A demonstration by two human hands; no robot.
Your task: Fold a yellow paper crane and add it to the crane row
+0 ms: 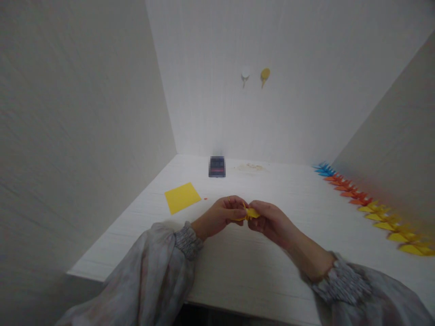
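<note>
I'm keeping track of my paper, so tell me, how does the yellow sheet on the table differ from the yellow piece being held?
The sheet lies on the table, while the piece is held between the left hand and right hand. The sheet looks flat and unfolded; the piece is folded small. The sheet shows whole, while the hands partly cover the piece. Both are yellow.

folded yellow paper (252, 213) | small, partly hidden — pinched between fingers (257, 224)

Light is dim and greyish — the dark box (217, 166) coarsely pixelated.
</note>
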